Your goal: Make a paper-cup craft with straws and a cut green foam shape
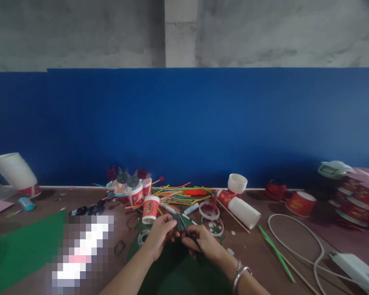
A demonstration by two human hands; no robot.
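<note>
Dark scissors (187, 231) are gripped in my right hand (205, 241), their narrow blades pointing up and away from me. Between the thumb and fingers of my left hand (160, 232) is a small piece of dark green paper (180, 222), close beside the blades. How far the blades are apart is too small to tell. Just beyond my hands lie a white glue tube (191, 209) and clear rolls of tape (209, 210). A red printed paper cup (150, 209) stands past my left hand.
Colourful sticks (175, 194) are heaped by the blue wall panel (184, 131). Decorated cups (134, 194) stand left of them. A stack of cups (244, 212) lies to the right. Green sheet (24, 250) is at left; a white cable (298, 219) loops at right near a power strip (358, 272).
</note>
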